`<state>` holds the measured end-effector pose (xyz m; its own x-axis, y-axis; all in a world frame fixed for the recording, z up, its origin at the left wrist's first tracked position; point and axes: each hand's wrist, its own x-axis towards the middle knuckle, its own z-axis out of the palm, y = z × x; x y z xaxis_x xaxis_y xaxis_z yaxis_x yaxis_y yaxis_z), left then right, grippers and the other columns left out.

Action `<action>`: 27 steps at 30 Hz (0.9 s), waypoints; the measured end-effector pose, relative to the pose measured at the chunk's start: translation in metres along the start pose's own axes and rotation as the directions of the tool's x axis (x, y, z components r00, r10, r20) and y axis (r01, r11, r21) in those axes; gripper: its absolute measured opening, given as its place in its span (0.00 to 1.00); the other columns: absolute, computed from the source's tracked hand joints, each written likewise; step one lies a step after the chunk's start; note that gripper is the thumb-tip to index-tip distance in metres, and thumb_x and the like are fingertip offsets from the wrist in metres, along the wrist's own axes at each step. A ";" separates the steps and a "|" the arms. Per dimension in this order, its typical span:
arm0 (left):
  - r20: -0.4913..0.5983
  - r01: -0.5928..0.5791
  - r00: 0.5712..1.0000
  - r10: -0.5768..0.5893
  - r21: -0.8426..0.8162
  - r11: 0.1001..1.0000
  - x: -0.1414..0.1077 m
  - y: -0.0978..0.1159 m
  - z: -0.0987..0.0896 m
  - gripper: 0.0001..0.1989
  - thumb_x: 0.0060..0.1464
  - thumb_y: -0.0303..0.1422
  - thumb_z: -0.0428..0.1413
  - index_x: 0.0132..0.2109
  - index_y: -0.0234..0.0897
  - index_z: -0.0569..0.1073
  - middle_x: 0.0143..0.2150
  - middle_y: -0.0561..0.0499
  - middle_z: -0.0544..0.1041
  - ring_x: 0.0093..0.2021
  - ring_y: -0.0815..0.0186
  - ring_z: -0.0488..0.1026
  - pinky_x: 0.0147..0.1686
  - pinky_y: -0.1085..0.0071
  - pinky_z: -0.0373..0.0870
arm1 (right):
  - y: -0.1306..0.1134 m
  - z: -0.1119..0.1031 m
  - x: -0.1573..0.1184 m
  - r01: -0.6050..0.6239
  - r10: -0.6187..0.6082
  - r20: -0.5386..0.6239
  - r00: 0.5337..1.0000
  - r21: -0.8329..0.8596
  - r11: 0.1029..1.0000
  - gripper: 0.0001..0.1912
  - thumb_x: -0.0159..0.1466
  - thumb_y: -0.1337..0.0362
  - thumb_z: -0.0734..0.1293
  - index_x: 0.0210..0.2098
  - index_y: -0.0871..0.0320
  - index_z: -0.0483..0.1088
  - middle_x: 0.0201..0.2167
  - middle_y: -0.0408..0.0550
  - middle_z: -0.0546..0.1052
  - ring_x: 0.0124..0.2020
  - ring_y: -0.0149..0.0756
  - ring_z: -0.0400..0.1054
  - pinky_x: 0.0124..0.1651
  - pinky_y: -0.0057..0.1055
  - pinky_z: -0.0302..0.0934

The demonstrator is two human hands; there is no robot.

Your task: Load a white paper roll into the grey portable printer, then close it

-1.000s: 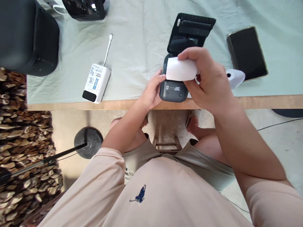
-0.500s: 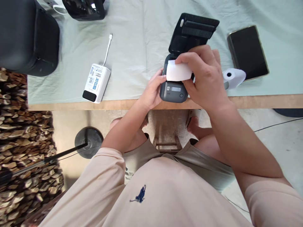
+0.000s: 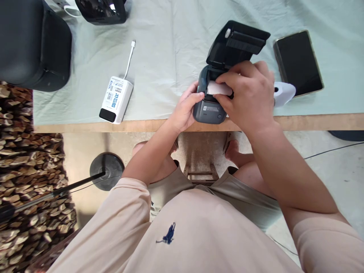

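Note:
A dark grey label printer (image 3: pixel 209 113) stands near the table's front edge, its black lid (image 3: pixel 237 43) raised at the back. My left hand (image 3: pixel 187 106) grips the printer's left side, thumb on its rim. Between the thumb and fingers of my right hand (image 3: pixel 247 98) is a white paper roll (image 3: pixel 218 88), partly down in the open compartment. My fingers cover the roll's right end. Just right of that hand lies a second white roll (image 3: pixel 285 94), partly hidden by the hand and next to a dark phone (image 3: pixel 299 62).
A white power bank (image 3: pixel 116 99) with a short cable lies left on the cloth-covered table (image 3: pixel 153 45). At the far left are a black case (image 3: pixel 36 45) and a glossy black device (image 3: pixel 102 9). A round stand base (image 3: pixel 106 170) is on the floor.
The white roll has gone down into the printer's compartment with my right hand. The printer's lid has shifted slightly right and towards me.

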<state>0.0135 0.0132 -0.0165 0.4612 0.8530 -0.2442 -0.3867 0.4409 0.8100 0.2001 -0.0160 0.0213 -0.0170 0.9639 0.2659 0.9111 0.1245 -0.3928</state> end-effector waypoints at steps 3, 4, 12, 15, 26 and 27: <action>-0.022 -0.009 1.000 0.008 -0.023 1.000 0.000 0.000 0.001 0.15 0.60 0.42 0.67 0.50 0.42 0.78 0.43 0.50 0.84 0.61 0.50 0.86 0.58 0.58 0.87 | 0.000 0.000 0.000 0.002 -0.001 -0.010 1.000 0.017 1.000 0.05 0.71 0.58 0.74 0.43 0.49 0.83 0.50 0.52 0.85 0.56 0.60 0.71 0.57 0.54 0.64; -0.029 -0.014 1.000 0.013 -0.027 1.000 0.001 0.000 0.001 0.14 0.61 0.41 0.67 0.49 0.41 0.78 0.43 0.50 0.84 0.63 0.50 0.86 0.59 0.58 0.86 | -0.001 -0.002 0.001 -0.002 0.002 -0.005 1.000 0.015 1.000 0.05 0.73 0.58 0.73 0.43 0.49 0.83 0.49 0.52 0.85 0.56 0.59 0.71 0.57 0.54 0.64; -0.042 0.027 0.999 -0.029 -0.047 0.999 0.002 0.000 0.002 0.11 0.68 0.45 0.60 0.48 0.43 0.78 0.44 0.50 0.84 0.56 0.55 0.87 0.53 0.63 0.85 | -0.008 -0.006 0.000 0.128 -0.129 0.001 0.992 0.098 0.987 0.15 0.78 0.52 0.67 0.42 0.48 0.84 0.44 0.51 0.86 0.56 0.57 0.74 0.60 0.56 0.62; -0.052 0.027 0.998 -0.031 -0.076 0.997 0.001 0.001 0.001 0.10 0.69 0.43 0.62 0.47 0.41 0.77 0.40 0.52 0.83 0.47 0.62 0.86 0.47 0.67 0.83 | -0.006 -0.003 -0.003 0.178 -0.185 0.028 0.982 0.159 0.971 0.16 0.78 0.50 0.68 0.41 0.46 0.85 0.44 0.51 0.85 0.57 0.56 0.73 0.61 0.57 0.62; -0.069 0.026 0.997 -0.024 0.025 0.999 0.000 0.001 0.000 0.27 0.42 0.37 0.76 0.49 0.43 0.75 0.41 0.52 0.83 0.63 0.47 0.85 0.62 0.52 0.84 | -0.002 -0.010 0.000 0.161 -0.004 -0.326 0.945 0.456 0.876 0.09 0.70 0.63 0.69 0.49 0.47 0.71 0.48 0.50 0.77 0.49 0.48 0.76 0.53 0.47 0.70; -0.068 0.036 0.997 -0.034 0.036 0.999 0.000 0.001 0.000 0.29 0.40 0.37 0.76 0.49 0.43 0.76 0.41 0.52 0.82 0.65 0.45 0.84 0.64 0.50 0.84 | 0.002 -0.010 0.001 0.148 0.033 -0.350 0.936 0.476 0.867 0.16 0.69 0.65 0.69 0.54 0.45 0.69 0.55 0.50 0.76 0.53 0.48 0.76 0.51 0.45 0.71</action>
<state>0.0132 0.0133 -0.0156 0.4183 0.8547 -0.3073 -0.3406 0.4613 0.8193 0.2059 -0.0170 0.0299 0.1584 0.8237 0.5445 0.5910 0.3627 -0.7206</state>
